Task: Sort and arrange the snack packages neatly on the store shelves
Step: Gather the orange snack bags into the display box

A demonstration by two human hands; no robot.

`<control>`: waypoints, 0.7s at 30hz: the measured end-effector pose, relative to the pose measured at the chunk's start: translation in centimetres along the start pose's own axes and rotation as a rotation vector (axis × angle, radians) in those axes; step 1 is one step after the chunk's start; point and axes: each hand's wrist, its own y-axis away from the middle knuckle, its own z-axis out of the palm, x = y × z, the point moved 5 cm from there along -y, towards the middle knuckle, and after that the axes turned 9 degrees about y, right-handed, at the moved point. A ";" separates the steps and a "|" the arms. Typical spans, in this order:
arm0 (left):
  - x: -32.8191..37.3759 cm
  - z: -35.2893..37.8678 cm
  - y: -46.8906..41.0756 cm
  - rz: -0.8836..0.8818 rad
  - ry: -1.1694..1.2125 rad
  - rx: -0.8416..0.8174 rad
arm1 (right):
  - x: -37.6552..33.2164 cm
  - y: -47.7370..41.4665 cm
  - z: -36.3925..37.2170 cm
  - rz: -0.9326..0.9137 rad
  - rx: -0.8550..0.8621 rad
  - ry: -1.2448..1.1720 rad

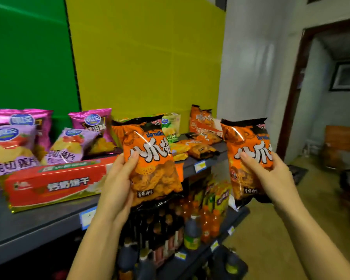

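My left hand (117, 178) grips an orange snack bag (154, 170) upright in front of the top shelf (38, 225). My right hand (271, 170) holds a second, matching orange snack bag (249, 142) further right, past the shelf's end. On the shelf stand pink and purple chip bags (14, 142) at the left, and a long red biscuit box (55, 182) lies in front of them. More orange and yellow packs (200, 142) lie in a loose pile at the shelf's right end, with a green bag (171, 124) behind them.
Lower shelves (202, 249) hold dark sauce bottles and orange drink bottles. Green and yellow panels back the shelving. A white wall, a doorway and a wooden piece of furniture (339, 146) are to the right, over a tan floor.
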 end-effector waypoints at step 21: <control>-22.8 24.1 -19.6 -0.061 0.049 -0.090 | 16.8 -26.0 -10.6 0.059 0.080 0.099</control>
